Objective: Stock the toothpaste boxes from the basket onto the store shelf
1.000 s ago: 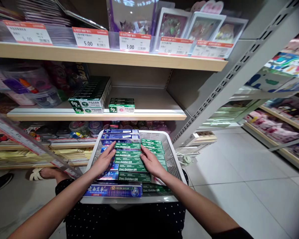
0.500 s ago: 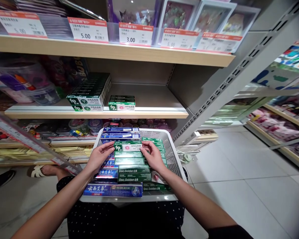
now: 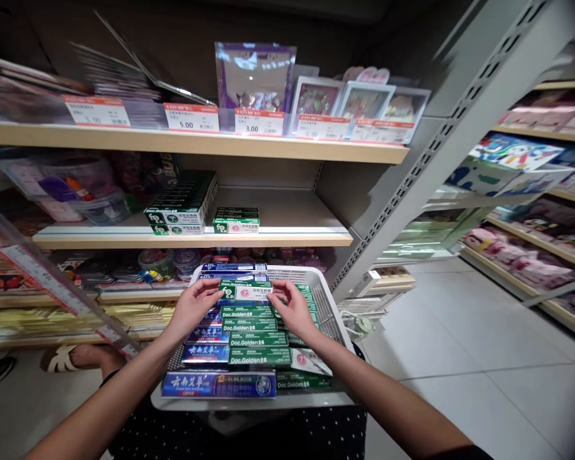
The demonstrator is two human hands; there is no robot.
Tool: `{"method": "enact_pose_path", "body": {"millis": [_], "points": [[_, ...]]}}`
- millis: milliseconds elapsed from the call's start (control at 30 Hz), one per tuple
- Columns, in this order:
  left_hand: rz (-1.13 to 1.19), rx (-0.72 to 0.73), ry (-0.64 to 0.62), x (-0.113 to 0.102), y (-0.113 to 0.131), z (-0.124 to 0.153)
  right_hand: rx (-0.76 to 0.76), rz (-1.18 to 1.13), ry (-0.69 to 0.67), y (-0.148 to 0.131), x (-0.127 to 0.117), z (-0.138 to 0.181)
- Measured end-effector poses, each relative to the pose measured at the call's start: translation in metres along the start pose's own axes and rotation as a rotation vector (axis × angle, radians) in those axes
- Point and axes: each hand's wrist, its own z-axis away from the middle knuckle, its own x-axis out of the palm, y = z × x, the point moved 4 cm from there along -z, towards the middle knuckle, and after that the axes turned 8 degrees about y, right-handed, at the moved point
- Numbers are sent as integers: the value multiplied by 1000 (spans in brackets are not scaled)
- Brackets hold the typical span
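My left hand (image 3: 202, 303) and my right hand (image 3: 293, 308) pinch a green and white toothpaste box (image 3: 246, 291) by its two ends. It is held level over a white plastic basket (image 3: 335, 326). Inside the basket, several green toothpaste boxes (image 3: 259, 338) lie in a row below the held one. Blue toothpaste boxes (image 3: 204, 353) lie along the left side, and one long blue box (image 3: 219, 385) crosses the front. The fingertips of both hands touch the held box; parts of the boxes behind it are hidden.
Ahead, a shelf (image 3: 287, 239) carries a long stack of green boxes (image 3: 182, 204) and a shorter stack (image 3: 236, 220). Above it, another shelf (image 3: 249, 145) holds priced goods. A slotted post (image 3: 412, 166) rises at right. Someone's sandalled foot (image 3: 64, 359) is at lower left.
The camera view has tilted up, so the shelves and basket sit lower in the picture. Both hands keep hold of the same box above the basket.
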Motion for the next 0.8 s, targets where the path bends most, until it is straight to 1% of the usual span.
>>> {"method": "enact_pose_path", "body": {"millis": [100,200,300,400,467,567,667,800], "points": [[-5,173,66,4,34,-25,-117,-12,60,-23,5,-33],[19,323,197,10,58,-53,-184,-65,129,-41,15,-75],[22,414,319,17,63,-77,-246,-53,186,-51,27,-107],[-83,453,393,21,58,-91,-308,14,224,-52,36,-123],[-153,469,410,21,57,-95,-329,51,226,-51,39,-127],[-218,465,392,20,62,-98,-339,75,227,-50,43,-130],[-269,462,352,21,71,-100,-319,93,212,-48,45,-135],[-369,510,340,24,79,-105,-283,106,181,-45,46,-146]]}}
